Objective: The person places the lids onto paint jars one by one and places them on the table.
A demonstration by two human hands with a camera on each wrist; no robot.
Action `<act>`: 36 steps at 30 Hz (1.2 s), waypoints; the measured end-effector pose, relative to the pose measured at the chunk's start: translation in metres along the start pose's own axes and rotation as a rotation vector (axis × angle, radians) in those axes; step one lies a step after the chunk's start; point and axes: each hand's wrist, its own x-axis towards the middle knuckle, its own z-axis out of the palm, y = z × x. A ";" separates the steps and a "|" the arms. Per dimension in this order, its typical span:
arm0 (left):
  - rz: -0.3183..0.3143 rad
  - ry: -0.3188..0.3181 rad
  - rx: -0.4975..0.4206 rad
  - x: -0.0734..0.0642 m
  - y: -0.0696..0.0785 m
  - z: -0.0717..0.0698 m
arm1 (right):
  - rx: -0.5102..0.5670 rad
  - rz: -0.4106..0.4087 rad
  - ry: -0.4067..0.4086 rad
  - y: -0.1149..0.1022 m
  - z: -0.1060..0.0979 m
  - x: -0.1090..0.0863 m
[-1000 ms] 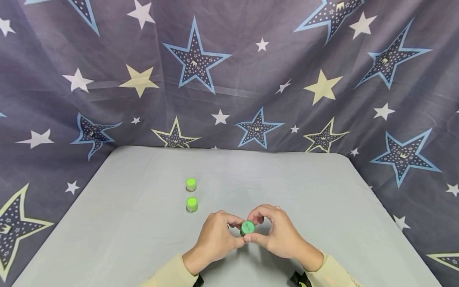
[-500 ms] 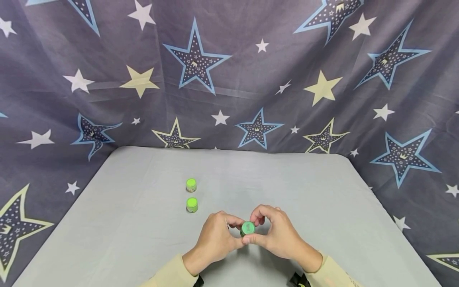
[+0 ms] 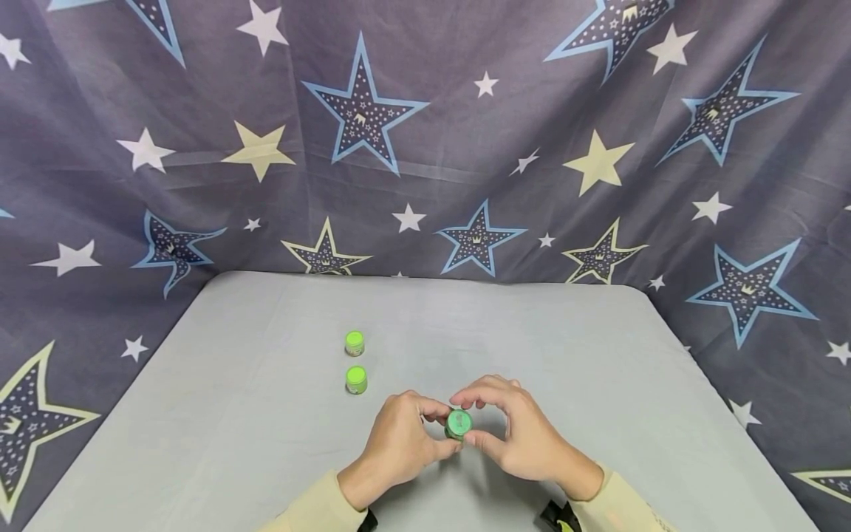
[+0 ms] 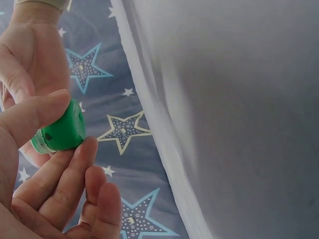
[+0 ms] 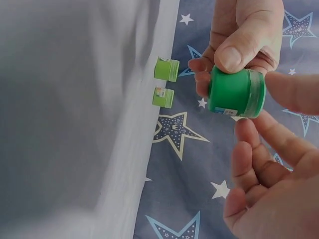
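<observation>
A small green jar with a clear-rimmed green lid is at the front middle of the table. My left hand pinches its body between thumb and fingers; the left wrist view shows the jar in that grip. Around the lid side, my right hand has its thumb and fingers spread, with a gap showing between the fingertips and the lid. Whether the right thumb touches the rim is hard to tell.
Two lighter green jars, a farther one and a nearer one, stand left of centre on the pale grey tablecloth. Behind and beside the table hangs a dark star-patterned cloth.
My right thumb and fingers have come away from the jar's lid and spread apart. The left hand, its jar and the other two jars have stayed in place.
</observation>
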 end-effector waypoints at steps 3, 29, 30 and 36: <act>-0.004 -0.002 0.000 0.000 0.000 0.000 | 0.011 -0.016 -0.010 0.000 0.000 0.000; -0.022 -0.001 -0.009 0.000 0.001 -0.001 | -0.022 0.053 0.054 -0.001 0.005 -0.001; -0.022 -0.002 -0.010 0.000 0.001 -0.001 | -0.027 0.051 0.058 -0.001 0.005 -0.001; -0.013 -0.004 -0.017 0.000 0.001 -0.001 | -0.069 0.061 0.069 0.000 0.006 -0.001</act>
